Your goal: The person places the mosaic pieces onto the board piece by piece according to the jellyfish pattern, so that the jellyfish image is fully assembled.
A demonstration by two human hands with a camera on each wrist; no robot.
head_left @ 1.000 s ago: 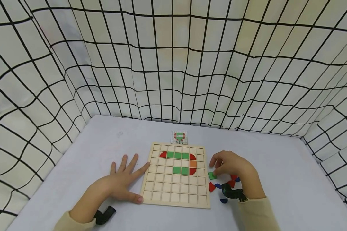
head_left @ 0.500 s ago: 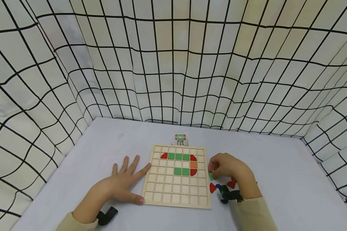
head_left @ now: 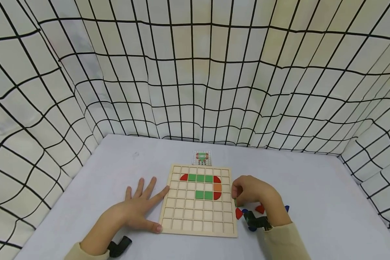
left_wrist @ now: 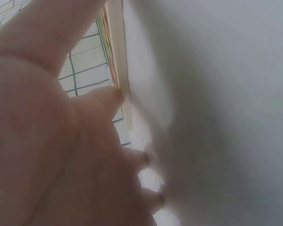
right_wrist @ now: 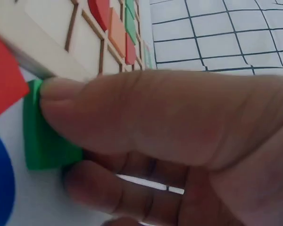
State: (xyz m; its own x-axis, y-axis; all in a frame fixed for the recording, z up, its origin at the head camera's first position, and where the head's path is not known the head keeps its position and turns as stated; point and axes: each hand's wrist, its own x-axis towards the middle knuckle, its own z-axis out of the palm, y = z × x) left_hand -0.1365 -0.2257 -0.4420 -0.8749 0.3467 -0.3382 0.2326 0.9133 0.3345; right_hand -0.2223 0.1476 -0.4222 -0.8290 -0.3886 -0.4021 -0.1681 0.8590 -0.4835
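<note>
A wooden grid board (head_left: 198,213) lies on the white table, with green squares (head_left: 200,178), red quarter-round pieces and an orange square (head_left: 217,187) set in its upper cells. My left hand (head_left: 134,213) is spread flat, its thumb and index fingertips at the board's left edge. Beside the right edge, my right hand (head_left: 256,189) pinches a green square tile (right_wrist: 47,136) between thumb and fingers. The right wrist view shows that tile tilted up on its edge, close to the board's frame.
Loose red pieces (head_left: 239,213) and blue half-round pieces (head_left: 252,229) lie right of the board, partly hidden by the black wrist camera (head_left: 255,219). A small pattern card (head_left: 202,157) lies beyond the board. Black netting (head_left: 195,85) surrounds the table.
My right hand has closed on the green tile, which has gone from lying flat to tilted, and shifted slightly left toward the board. The left hand keeps its place at the board's edge.
</note>
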